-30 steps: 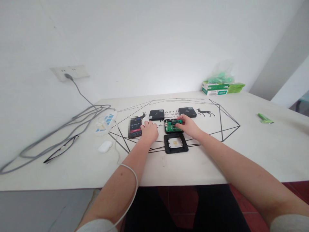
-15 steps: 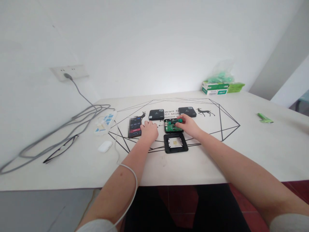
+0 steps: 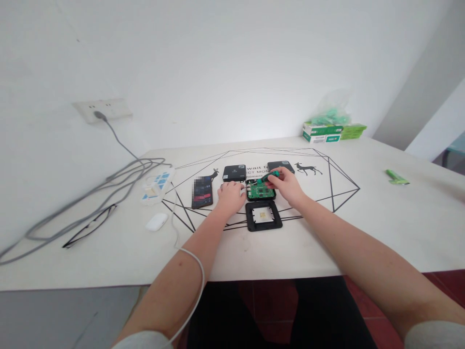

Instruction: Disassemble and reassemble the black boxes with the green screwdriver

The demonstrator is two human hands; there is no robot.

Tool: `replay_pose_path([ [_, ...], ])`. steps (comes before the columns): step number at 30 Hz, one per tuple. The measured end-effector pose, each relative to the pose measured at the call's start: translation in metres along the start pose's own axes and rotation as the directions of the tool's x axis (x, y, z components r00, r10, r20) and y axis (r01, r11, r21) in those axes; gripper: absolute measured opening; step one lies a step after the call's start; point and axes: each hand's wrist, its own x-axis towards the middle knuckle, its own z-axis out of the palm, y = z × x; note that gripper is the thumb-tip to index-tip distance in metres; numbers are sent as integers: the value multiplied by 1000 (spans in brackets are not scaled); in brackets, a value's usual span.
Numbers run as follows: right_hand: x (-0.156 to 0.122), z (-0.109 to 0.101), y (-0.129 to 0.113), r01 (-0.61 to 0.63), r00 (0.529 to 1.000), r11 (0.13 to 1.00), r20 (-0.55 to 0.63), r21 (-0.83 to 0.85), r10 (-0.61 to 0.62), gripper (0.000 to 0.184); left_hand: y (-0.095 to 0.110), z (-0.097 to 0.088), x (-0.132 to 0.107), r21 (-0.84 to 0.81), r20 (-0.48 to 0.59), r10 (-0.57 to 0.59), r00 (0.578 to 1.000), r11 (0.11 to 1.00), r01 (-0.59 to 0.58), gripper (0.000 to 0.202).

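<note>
Table lettering, English, black print, incomplete.
On the white table (image 3: 312, 247): "wait f", under it "ECT MOM" in capitals, then "moment" (lines cut off by the two black boxes (image 3: 234, 172) (image 3: 280, 166)), then a larger "P" beside the green circuit board (image 3: 260, 191). Phone (image 3: 202, 192): screen characters, part pixelated, illegible. Black boxes: pale stickers and small marks, too small to read. Green-and-white cartons (image 3: 322, 132): labels, likewise too small.

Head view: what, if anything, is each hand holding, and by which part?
The right hand holds a screwdriver by its handle. The left hand is beside the circuit board; whether it holds anything cannot be told.
</note>
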Motion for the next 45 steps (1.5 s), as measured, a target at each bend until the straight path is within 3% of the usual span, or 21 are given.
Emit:
replay_pose_path([
  [11, 1, -6, -9, 39, 995, 999, -96, 6, -38, 38, 2, -7, 1, -98, -43, -32, 999, 995, 27, 16],
  [14, 1, -6, -10, 46, 993, 999, -109, 25, -43, 37, 0, -6, 3, -300, -67, -50, 997, 954, 28, 12],
  [16, 1, -7, -12, 38, 992, 998, -125, 56, -31, 36, -1, -5, 4, -490, -63, -53, 997, 872, 16, 11],
  [18, 2, -9, -14, 17, 990, 995, -143, 95, -3, 33, -2, -4, 5, -682, -14, -51, 999, 731, 28, 15],
  [21, 2, -12, -17, -14, 986, 987, -162, 158, 40, 29, -4, -7, 4, -913, 145, -4, 989, 385, 135, 24],
  [23, 3, -14, -19, -26, 984, 979, -166, 202, 61, 27, -4, -11, 3, -960, 250, 78, 965, 152, 236, 29],
  [26, 3, -15, -19, -37, 982, 968, -171, 247, 81, 28, -5, -16, 2, -935, 345, 146, 927, -32, 353, 24],
  [29, 3, -15, -19, -38, 980, 967, -178, 252, 85, 30, -5, -19, 3, -900, 404, 128, 906, -119, 419, 13],
  [34, 2, -13, -21, -48, 979, 966, -182, 255, 96, 26, -5, -21, 4, -844, 493, 89, 866, -193, 500, 11],
  [45, 1, -13, -20, -19, 978, 965, -198, 262, 72, 32, -4, -23, 4, -801, 548, 81, 832, -234, 551, 7],
])
